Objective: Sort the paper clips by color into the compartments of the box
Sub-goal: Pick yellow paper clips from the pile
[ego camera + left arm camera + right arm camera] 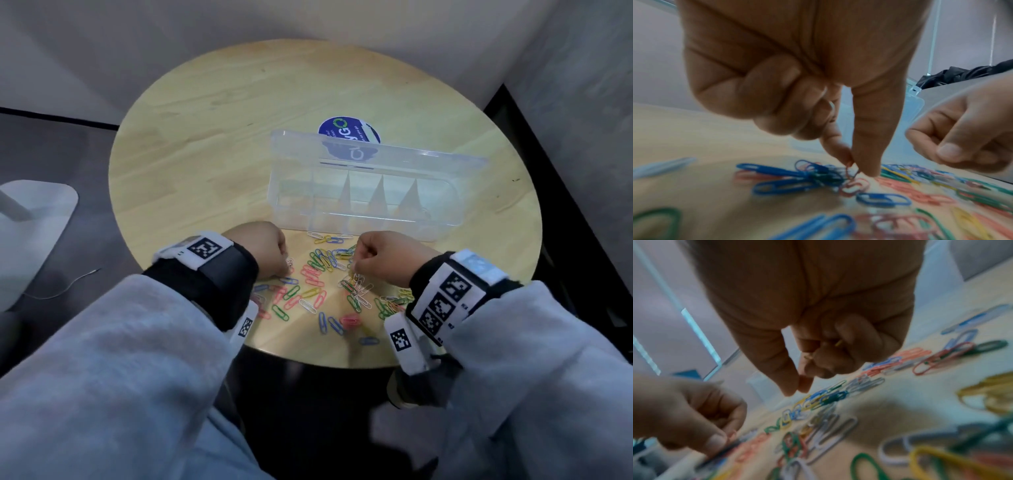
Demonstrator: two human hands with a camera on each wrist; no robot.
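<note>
- While a scatter of coloured paper clips point(318, 291) in blue, green, yellow, red and white lies across the near part of a round, light wooden table point(212, 137), both hands work low over the pile.
- Left hand point(262, 245), at the left edge of the scatter: thumb and forefinger point down and pinch a thin red paper clip point(851, 170) that stands on end among the blue and red ones; the other fingers are curled into the palm, and something thin and pale shows between them, too blurred to identify.
- Right hand point(380, 257), at the right of the pile: thumb and forefinger tips are pressed together just above the clips, with nothing visible between them; a small yellow paper clip point(839, 342) peeks from the curled fingers behind.
- A clear plastic box with a row of compartments point(366, 195) stands just beyond the pile, its clear hinged lid point(376, 150) raised at the back; its compartments look bare except for something small in the far right one, too faint to name.
- A round blue sticker point(347, 130) on the table shows behind and through the lid.
- Grey sleeves and wrist bands with black-and-white square markers point(205, 247) cover both forearms.
</note>
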